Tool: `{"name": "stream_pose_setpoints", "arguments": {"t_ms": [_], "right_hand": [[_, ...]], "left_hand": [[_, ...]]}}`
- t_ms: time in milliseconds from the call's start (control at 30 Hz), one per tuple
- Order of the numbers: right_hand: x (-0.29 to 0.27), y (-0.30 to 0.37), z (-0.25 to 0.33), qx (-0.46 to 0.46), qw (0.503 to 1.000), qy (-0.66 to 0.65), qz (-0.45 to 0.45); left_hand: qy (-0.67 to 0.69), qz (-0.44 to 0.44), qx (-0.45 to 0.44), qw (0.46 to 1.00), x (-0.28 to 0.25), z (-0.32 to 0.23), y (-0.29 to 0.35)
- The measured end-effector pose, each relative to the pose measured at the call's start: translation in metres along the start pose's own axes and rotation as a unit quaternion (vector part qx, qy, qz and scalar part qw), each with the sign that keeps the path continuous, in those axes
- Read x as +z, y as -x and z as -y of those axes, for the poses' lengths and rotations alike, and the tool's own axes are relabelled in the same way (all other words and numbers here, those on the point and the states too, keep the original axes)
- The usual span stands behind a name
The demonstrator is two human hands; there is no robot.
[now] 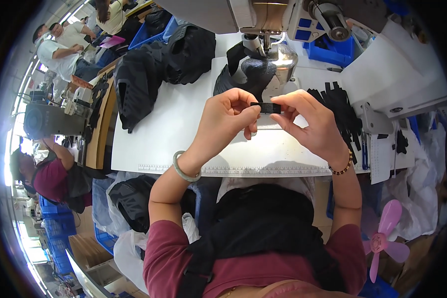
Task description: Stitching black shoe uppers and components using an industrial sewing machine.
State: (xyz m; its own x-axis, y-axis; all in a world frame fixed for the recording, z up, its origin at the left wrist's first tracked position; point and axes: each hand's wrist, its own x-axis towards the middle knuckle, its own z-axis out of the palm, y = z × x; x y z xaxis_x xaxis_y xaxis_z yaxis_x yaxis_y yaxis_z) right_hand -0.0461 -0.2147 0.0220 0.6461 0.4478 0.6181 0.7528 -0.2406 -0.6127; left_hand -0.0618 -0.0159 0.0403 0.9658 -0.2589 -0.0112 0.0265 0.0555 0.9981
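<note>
Between my two hands, a short black strip point(266, 108) is stretched level above the white table, just in front of a sewing machine point(266, 37). My left hand point(228, 115) pinches its left end with thumb and forefinger. At the right end, my right hand point(309, 118) pinches it the same way. Beyond the strip, a curved black fabric piece point(238, 74) lies around the machine's metal sewing arm, under the needle area. A pile of black strips point(338, 107) lies right of my right hand.
Black shaped fabric pieces point(139, 82) are heaped at the table's back left. A ruler strip point(233, 171) runs along the near edge. A blue bin point(333, 49) stands at the back right, and a pink fan point(382, 238) is at the lower right. Other people work at the left.
</note>
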Motion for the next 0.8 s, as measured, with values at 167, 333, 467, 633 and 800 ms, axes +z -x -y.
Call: {"name": "stream_pose_setpoints", "arguments": {"t_ms": [167, 333, 467, 633, 800], "right_hand": [[-0.002, -0.005, -0.001, -0.019, 1.000, 0.018, 0.007], [0.000, -0.009, 0.000, -0.035, 0.999, 0.029, -0.013], [0.017, -0.011, 0.003, 0.132, 0.979, -0.126, -0.095], [0.052, -0.037, 0.009, 0.262, 0.836, -0.429, -0.219], [0.061, -0.034, -0.004, 0.203, 0.872, -0.320, -0.311]], "left_hand": [[0.018, 0.033, -0.024, 0.999, -0.006, -0.002, -0.007], [-0.043, 0.048, -0.033, 0.997, -0.005, -0.014, -0.009], [-0.004, -0.052, 0.068, 0.996, -0.020, -0.033, -0.006], [0.013, -0.044, 0.060, 0.997, -0.028, -0.049, -0.038], [-0.018, 0.002, 0.000, 1.000, -0.027, -0.032, -0.053]]}}
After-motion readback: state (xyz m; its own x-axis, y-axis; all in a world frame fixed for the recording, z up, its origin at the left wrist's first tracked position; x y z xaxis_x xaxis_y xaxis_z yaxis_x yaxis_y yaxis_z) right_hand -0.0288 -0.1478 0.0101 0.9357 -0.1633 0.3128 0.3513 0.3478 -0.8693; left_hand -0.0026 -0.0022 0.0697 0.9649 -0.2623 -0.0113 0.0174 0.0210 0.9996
